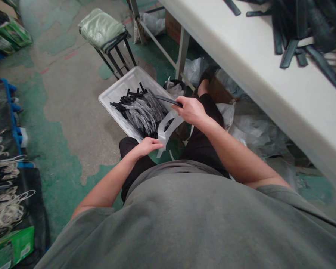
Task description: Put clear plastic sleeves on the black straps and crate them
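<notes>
My right hand [190, 110] is closed on one end of a black strip [168, 99], whose other end reaches over a white bin [114, 111]. A pale translucent film strip [168, 129] hangs in a loop below that hand. My left hand [150, 146] pinches the film near its lower end, just in front of the bin's near corner. Inside the bin lies a pile of black strips [145, 112], many of them with whitish, crinkled surfaces.
A stool [102, 28] with a plastic-wrapped seat stands beyond the bin. At the right, a white table [257, 71] bears black strips [289, 54]. Plastic bags [254, 130] lie beneath it. Corded bundles [5, 209] are at the left.
</notes>
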Motion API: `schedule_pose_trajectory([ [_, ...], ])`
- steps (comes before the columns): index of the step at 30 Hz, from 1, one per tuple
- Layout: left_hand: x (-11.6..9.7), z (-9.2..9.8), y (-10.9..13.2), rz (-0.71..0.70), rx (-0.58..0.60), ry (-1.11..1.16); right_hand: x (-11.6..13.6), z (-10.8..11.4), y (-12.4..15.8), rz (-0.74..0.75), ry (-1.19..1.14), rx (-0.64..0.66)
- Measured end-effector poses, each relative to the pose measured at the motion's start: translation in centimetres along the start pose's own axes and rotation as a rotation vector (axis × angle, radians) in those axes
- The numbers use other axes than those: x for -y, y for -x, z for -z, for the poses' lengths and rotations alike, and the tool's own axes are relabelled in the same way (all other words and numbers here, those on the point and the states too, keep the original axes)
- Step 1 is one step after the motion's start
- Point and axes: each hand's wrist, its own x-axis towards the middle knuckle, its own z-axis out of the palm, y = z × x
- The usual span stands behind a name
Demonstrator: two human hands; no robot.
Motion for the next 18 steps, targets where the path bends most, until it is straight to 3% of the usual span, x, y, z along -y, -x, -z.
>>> schedule_pose_trajectory([
  [4, 1.1, -0.4, -0.1, 0.070, -0.121, 0.693, -2.1, -1.6, 1.0, -0.048, -0.073, 0.154],
  [8, 1.5, -1.1, 0.0, 0.131, -0.267, 1.061, -3.2, -3.2, 4.2, -0.020, -0.268, 0.284],
  [14, 0.7, -2.1, 0.1, 0.152, -0.432, 1.295, -2.3, -2.9, 9.6, -0.042, -0.543, 0.222],
  [18, 0.1, -3.0, 0.2, 0.099, -0.430, 1.289, -1.0, -2.4, 10.9, 0.004, -0.467, 0.041],
])
